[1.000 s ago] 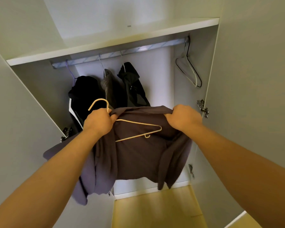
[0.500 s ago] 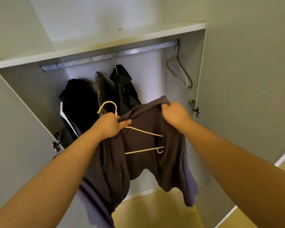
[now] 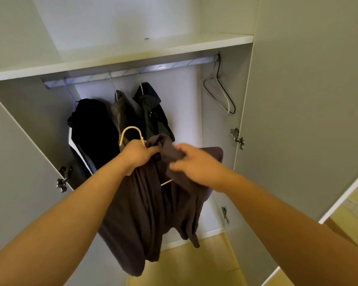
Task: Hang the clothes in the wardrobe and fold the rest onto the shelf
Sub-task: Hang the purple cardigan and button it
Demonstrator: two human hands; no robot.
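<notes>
Brown top droops bunched from the cream hanger, held out before the wardrobe, below the rail. Our left grip clutches hanger neck and collar together. Our right grip is on the cloth but blurred, so we can't tell if it pinches. We'd seat both shoulders squarely before hooking up. The fabric looks soft, dark and creased.

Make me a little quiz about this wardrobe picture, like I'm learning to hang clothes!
1. True or false: the thin cream hanger already hangs on the silver metal rail.
2. How many dark garments hang on that rail? A two, B three, C five.
3. Which hand grips the cream hanger's neck?
Key: 1 false; 2 B; 3 the left hand.
</notes>
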